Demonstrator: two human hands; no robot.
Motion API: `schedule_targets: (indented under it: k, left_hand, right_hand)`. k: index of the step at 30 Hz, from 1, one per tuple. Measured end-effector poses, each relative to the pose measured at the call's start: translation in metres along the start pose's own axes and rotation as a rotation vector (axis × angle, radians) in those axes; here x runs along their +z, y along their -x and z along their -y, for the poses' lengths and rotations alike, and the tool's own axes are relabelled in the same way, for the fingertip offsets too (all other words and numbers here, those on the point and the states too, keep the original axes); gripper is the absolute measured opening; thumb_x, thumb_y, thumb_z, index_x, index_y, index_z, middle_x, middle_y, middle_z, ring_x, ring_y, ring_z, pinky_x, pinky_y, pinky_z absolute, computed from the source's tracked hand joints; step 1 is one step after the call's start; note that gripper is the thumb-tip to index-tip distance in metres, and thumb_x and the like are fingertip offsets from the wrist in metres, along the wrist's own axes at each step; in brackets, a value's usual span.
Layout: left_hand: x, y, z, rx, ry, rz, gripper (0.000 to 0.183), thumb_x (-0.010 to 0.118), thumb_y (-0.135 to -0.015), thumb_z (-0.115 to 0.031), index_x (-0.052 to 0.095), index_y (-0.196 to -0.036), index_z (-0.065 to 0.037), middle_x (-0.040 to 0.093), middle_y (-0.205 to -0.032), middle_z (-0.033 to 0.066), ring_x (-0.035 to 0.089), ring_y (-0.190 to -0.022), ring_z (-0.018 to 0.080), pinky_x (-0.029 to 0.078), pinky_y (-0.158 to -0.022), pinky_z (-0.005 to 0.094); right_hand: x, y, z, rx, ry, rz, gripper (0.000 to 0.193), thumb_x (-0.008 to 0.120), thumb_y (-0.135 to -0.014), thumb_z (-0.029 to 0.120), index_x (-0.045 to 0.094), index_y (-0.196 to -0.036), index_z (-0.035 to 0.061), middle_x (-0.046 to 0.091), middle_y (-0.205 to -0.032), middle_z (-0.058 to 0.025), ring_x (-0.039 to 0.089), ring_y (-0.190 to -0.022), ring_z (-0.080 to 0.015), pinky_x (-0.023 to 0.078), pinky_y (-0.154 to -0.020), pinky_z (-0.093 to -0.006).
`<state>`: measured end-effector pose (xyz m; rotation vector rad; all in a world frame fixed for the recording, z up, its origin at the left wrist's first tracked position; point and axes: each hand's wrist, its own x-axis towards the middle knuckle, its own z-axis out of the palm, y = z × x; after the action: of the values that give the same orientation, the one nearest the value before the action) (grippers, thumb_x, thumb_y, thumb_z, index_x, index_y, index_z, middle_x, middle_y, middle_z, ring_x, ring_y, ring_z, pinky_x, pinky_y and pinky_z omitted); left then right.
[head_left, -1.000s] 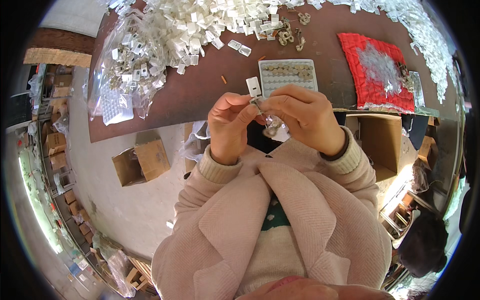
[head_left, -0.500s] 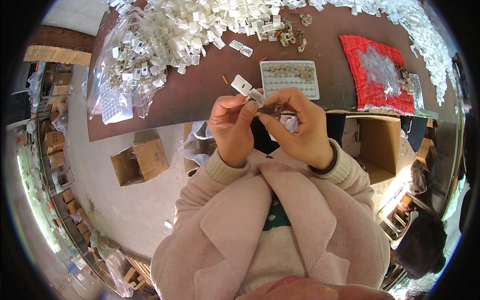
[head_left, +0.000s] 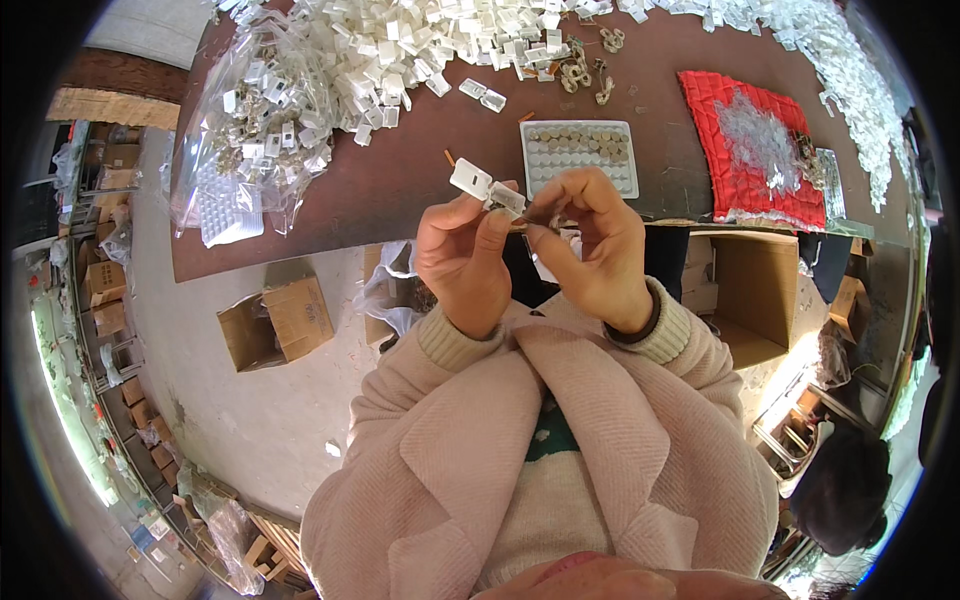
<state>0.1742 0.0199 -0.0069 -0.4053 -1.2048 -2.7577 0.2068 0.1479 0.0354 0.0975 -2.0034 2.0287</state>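
Between the thumb and fingers of my left hand point(head_left: 463, 262) is a small white hinged plastic case point(head_left: 470, 179), opened out, one half solid white and the other clearer. My right hand point(head_left: 592, 245) is closed in a pinch right beside the case's lower end. Something small and dark seems to be between its fingertips, too hidden to name. Both hands are held up at the table's near edge. Just beyond them lies a white moulded tray point(head_left: 580, 182) with round greyish discs in its upper rows.
A big heap of white plastic cases point(head_left: 400, 40) covers the far left of the brown table point(head_left: 430, 135), beside a clear bag of parts point(head_left: 265, 150). Coiled wires point(head_left: 574, 72) lie near it. A red quilted cloth point(head_left: 706, 118) carries clear pieces. Cardboard boxes point(head_left: 300, 318) stand below.
The case has shifted slightly left and down in my left hand. My right hand has moved a little left, its fingertips still close to the case.
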Motion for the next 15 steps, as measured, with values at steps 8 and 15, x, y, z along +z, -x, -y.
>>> schedule_targets:
  k: [8, 15]
  left_hand:
    - [-0.002, -0.002, 0.001, 0.002, -0.064, 0.040, 0.023, 0.065, -0.092, 0.007, 0.059, -0.112, -0.002, 0.071, -0.111, 0.0188, 0.069, -0.106, 0.0284, 0.059, -0.088, 0.0378]
    - [-0.002, -0.002, -0.003, -0.189, 0.130, -0.029, 0.016, 0.062, -0.096, 0.002, 0.058, -0.110, -0.004, 0.070, -0.109, 0.0178, 0.068, -0.100, 0.0208, 0.057, -0.083, 0.0330]
  right_hand:
    - [-0.004, -0.005, 0.012, -0.051, 0.200, -0.048, 0.020, 0.069, -0.085, -0.007, 0.058, -0.100, 0.0011, 0.062, -0.089, -0.0040, 0.060, -0.079, -0.0087, 0.050, -0.070, -0.0242]
    - [0.004, -0.010, -0.005, 0.152, -0.213, -0.059, 0.021, 0.070, -0.085, -0.007, 0.056, -0.095, 0.0030, 0.062, -0.085, -0.0015, 0.059, -0.075, -0.0071, 0.051, -0.067, -0.0242]
